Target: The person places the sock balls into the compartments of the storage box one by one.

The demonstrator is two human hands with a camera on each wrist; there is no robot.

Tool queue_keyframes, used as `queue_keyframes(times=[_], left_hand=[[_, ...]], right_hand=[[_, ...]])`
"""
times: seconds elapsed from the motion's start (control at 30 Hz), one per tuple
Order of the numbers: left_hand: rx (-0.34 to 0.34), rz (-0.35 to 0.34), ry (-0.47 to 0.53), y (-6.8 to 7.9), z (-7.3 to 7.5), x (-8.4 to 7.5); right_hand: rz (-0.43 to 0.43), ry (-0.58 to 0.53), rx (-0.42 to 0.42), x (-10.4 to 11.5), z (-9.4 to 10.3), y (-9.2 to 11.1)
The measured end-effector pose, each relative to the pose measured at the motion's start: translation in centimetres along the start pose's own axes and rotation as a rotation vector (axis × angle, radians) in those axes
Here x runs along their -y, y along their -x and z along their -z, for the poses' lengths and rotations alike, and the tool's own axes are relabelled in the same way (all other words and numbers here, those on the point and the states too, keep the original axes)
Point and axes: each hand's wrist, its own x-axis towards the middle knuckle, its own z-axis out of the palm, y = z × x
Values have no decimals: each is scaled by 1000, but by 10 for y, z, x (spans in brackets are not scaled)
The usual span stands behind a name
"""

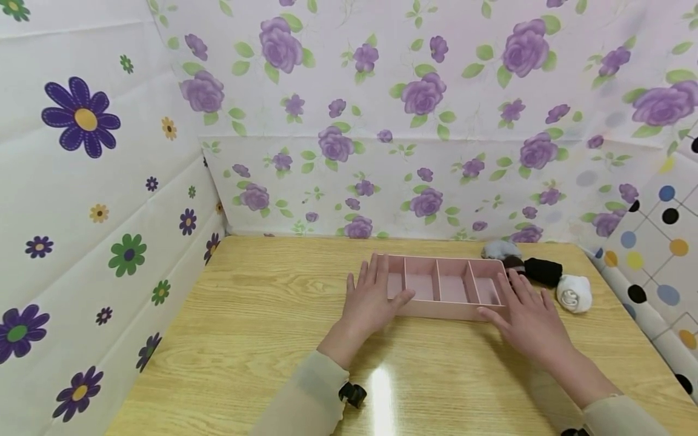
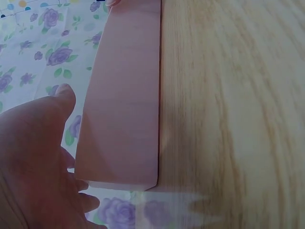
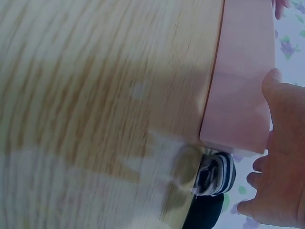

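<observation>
A pink box [image 1: 444, 310], split into several compartments with bare floors, stands on the wooden table. My left hand [image 1: 373, 298] lies at its left end, fingers extended over the end and thumb near the front rim. At the right end is my right hand [image 1: 531, 318], its fingers spread along the side and thumb by the front corner. In the left wrist view the thumb [image 2: 66, 95] stands slightly off the pink wall [image 2: 121, 95]. The right wrist view has the thumb [image 3: 271, 81] at the box's top edge; whether the other fingers press the end is hidden.
Right of the box lie several soft rolls: a grey one [image 1: 500, 249], a brown one [image 1: 514, 263] partly hidden, a black one [image 1: 543, 271] and a white one [image 1: 574, 293]. A striped roll [image 3: 220, 174] shows below the box's end. Flowered cloth [image 1: 382, 151] hangs behind the table.
</observation>
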Motion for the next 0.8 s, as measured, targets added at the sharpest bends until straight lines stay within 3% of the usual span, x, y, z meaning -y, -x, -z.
queue_keyframes(times=[0.8], left_hand=[[-14, 30, -29, 0, -8, 5]], right_hand=[[0, -4, -9, -4, -9, -3]])
